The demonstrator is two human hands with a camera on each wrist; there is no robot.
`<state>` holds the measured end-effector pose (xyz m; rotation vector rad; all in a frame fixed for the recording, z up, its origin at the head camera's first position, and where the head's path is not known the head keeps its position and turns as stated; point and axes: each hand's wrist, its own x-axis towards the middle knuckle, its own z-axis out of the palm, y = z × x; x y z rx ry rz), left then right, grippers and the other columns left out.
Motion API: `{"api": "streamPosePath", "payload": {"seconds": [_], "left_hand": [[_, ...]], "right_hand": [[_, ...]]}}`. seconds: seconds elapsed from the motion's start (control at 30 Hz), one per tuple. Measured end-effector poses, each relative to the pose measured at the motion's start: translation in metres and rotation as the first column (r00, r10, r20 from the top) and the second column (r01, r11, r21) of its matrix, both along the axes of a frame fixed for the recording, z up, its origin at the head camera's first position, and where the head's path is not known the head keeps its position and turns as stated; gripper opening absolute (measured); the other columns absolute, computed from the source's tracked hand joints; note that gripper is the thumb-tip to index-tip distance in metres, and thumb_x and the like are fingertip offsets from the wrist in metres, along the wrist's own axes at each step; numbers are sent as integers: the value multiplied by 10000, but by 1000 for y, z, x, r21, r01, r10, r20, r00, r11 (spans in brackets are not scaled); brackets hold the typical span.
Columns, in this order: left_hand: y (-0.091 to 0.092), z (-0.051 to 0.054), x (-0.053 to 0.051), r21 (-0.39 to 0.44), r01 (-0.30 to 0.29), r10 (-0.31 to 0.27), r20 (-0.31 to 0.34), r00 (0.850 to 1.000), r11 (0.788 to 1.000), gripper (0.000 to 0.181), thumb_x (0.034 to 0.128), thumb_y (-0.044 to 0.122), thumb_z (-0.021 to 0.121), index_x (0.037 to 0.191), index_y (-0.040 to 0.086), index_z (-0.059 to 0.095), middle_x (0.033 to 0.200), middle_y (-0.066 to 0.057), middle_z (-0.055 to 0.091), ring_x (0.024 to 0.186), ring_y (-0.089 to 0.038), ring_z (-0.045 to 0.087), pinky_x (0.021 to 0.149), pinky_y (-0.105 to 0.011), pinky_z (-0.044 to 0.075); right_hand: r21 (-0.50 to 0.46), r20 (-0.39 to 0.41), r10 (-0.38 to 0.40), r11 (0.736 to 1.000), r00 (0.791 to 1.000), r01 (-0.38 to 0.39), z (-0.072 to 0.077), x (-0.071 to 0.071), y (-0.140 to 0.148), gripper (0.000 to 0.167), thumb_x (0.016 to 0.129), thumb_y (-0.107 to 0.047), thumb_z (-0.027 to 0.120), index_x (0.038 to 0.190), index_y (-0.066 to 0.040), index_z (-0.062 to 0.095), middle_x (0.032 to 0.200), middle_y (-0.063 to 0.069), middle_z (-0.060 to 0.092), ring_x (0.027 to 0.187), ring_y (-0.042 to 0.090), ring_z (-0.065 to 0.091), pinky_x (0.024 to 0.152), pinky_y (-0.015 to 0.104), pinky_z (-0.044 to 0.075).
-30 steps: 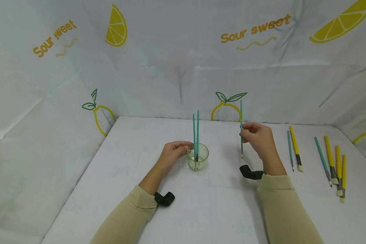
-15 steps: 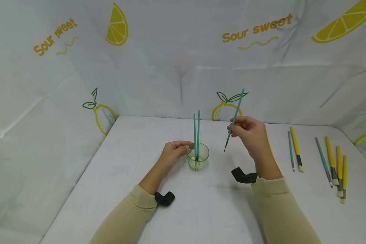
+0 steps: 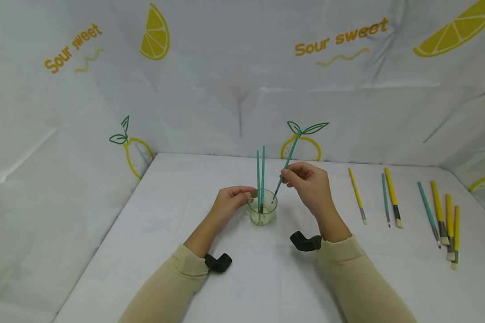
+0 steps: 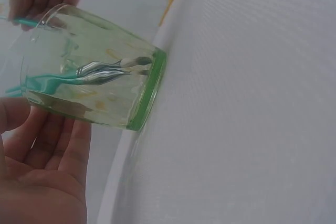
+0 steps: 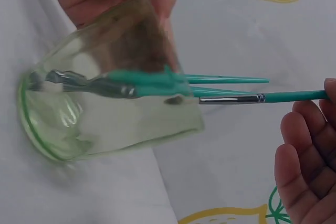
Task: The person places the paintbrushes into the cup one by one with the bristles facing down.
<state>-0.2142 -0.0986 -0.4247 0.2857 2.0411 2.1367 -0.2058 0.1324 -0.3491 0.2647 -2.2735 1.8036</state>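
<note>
A pale green glass cup (image 3: 262, 217) stands upright on the table, with two teal-handled paintbrushes (image 3: 263, 175) leaning in it, bristles down. My left hand (image 3: 228, 204) holds the cup by its left side near the rim, thumb in front and fingers behind. My right hand (image 3: 309, 181) pinches another teal paintbrush (image 3: 289, 154) by its handle, tilted with the bristles low. In the right wrist view, that brush's dark tip (image 5: 176, 99) is at the mouth of the cup. Through the glass in the left wrist view, the bristles of the standing brushes (image 4: 105, 72) show near the cup's base.
On the right of the table lies a thin yellow paintbrush (image 3: 357, 195). Further right are a teal brush (image 3: 385, 199) beside a yellow one (image 3: 393, 195), then a group with another teal brush (image 3: 428, 213) and several yellow brushes (image 3: 438, 211). A lemon-printed sheet (image 3: 210, 80) hangs behind.
My right hand has moved left with the teal paintbrush, from well right of the cup to its rim, tilting the brush. The thin yellow brush has come into view. My left hand has stayed put.
</note>
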Motion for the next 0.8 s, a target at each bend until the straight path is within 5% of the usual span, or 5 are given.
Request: {"api": "streamPosePath", "payload": {"seconds": [0.2, 0.37, 0.47, 0.8], "left_hand": [[0, 1, 0, 5, 0, 0, 0, 1000, 1000, 282, 952, 107, 582, 1171, -37, 686, 1125, -114, 723, 993, -127, 669, 949, -288, 531], [0, 0, 0, -3, 2, -2, -13, 1000, 1000, 282, 951, 105, 582, 1172, -33, 687, 1127, -125, 723, 995, -106, 659, 941, -283, 531], [0, 1, 0, -3, 3, -3, -21, 1000, 1000, 283, 951, 109, 577, 1170, -31, 690, 1122, -125, 725, 998, -105, 655, 935, -281, 532], [0, -1, -1, 2, 14, -14, -38, 999, 1000, 283, 955, 130, 569, 1160, -16, 698, 1115, -94, 730, 1020, -119, 663, 944, -301, 534]], "right_hand": [[63, 72, 33, 997, 997, -38, -20, -6, -9, 289, 924, -299, 699, 949, -11, 720, 880, 132, 715, 808, 220, 676, 715, 276, 581], [103, 120, 43, 993, 992, -55, -30, -7, -15, 276, 930, -321, 688, 957, -50, 732, 875, 108, 712, 870, 364, 654, 766, 417, 584], [126, 141, 52, 990, 989, -70, -34, -7, -17, 261, 936, -313, 678, 967, -60, 733, 874, 95, 712, 854, 331, 650, 786, 473, 576], [201, 169, 68, 974, 983, -102, -40, -8, -21, 240, 958, -303, 641, 998, -86, 735, 882, 75, 717, 881, 281, 647, 738, 342, 532]]}}
